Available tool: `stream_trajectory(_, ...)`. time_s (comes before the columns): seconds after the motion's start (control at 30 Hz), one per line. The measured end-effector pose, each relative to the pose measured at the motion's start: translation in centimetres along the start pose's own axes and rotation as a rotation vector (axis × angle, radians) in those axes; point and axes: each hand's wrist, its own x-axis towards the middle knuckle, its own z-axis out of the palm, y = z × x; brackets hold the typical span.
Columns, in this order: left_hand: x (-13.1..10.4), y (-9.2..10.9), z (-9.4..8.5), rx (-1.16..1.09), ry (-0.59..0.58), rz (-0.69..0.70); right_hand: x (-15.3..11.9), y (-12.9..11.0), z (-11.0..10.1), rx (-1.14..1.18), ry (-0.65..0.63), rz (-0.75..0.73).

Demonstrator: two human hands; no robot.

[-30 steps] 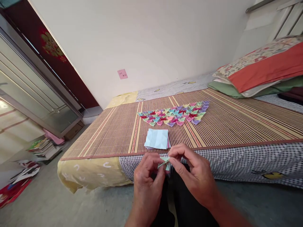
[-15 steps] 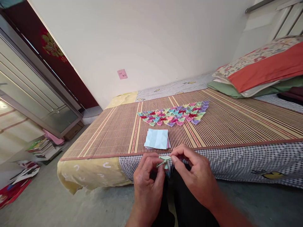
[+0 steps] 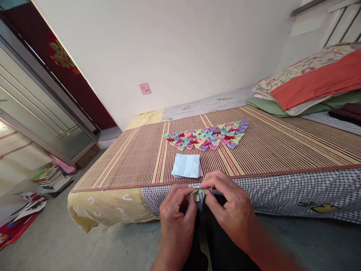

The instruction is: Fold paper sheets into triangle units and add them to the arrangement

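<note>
Between my two hands, just off the bed's front edge, is a small piece of folded green paper [image 3: 197, 194]. My left hand [image 3: 178, 214] pinches its left side between thumb and fingers. At its right side, my right hand [image 3: 229, 207] has thumb and forefinger closed on the paper's edge. Part of the paper is hidden by the fingers. Beyond the hands lies a stack of square paper sheets [image 3: 186, 165], light blue on top. Farther back, folded paper boats [image 3: 205, 136] in many colours stand in several close rows on the mat.
A striped woven mat [image 3: 135, 158] covers the bed, over a checked and yellow sheet [image 3: 113, 207]. Pillows [image 3: 316, 82] are piled at the right. A pink note [image 3: 145, 89] is on the wall. Books [image 3: 53, 178] are stacked on the floor at left.
My right thumb and forefinger have shifted their hold over the green paper's right side, and its folds sit at a different angle. My left hand stays almost in place.
</note>
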Motion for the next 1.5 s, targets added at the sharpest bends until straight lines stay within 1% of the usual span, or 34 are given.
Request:
stream_trajectory(0.1, 0.0, 0.2, 0.1, -0.006, 0.005, -0.009, -0.2, -0.1, 0.2, -0.064, -0.017, -0.063)
stream_trajectory(0.27, -0.1, 0.5, 0.4, -0.038, 0.02, -0.004, -0.2, -0.3, 0.3, -0.198, -0.011, -0.076)
stream_trajectory(0.5, -0.7, 0.1, 0.7, -0.08, 0.033, -0.025, -0.2, -0.6, 0.1, -0.119, -0.127, 0.002)
stream_trajectory(0.57, -0.9, -0.2, 0.8, -0.124, 0.02, -0.083, -0.2, -0.7, 0.0, -0.115, -0.132, 0.004)
stream_trajectory(0.63, -1.1, -0.3, 0.8, -0.206, -0.01, -0.186, -0.1, -0.7, -0.1, -0.114, -0.135, -0.006)
stream_trajectory(0.73, -1.0, 0.1, 0.5, -0.339, -0.061, -0.318, 0.0, -0.8, -0.1, -0.127, -0.132, -0.032)
stream_trajectory(0.87, -0.8, 0.8, 0.1, -0.399, -0.098, -0.377, -0.1, -0.8, 0.0, -0.16, -0.121, -0.048)
stream_trajectory(0.93, -0.8, 0.8, 0.0, -0.4, -0.085, -0.359, -0.2, -0.8, 0.1, -0.159, -0.113, -0.05)
stream_trajectory(1.07, -0.8, 0.3, -0.1, -0.301, -0.037, -0.238, -0.2, -0.9, 0.1, -0.131, -0.138, -0.039)
stream_trajectory(1.13, -0.8, 0.1, -0.2, -0.283, -0.035, -0.212, -0.1, -0.9, 0.1, -0.115, -0.153, -0.028)
stream_trajectory(1.33, -1.0, 0.2, -0.1, -0.329, -0.004, -0.253, -0.2, -0.7, 0.2, -0.113, -0.142, 0.008)
stream_trajectory(1.5, -0.7, 0.3, 0.4, -0.369, -0.036, -0.337, -0.4, -0.6, 0.6, -0.17, -0.12, -0.034)
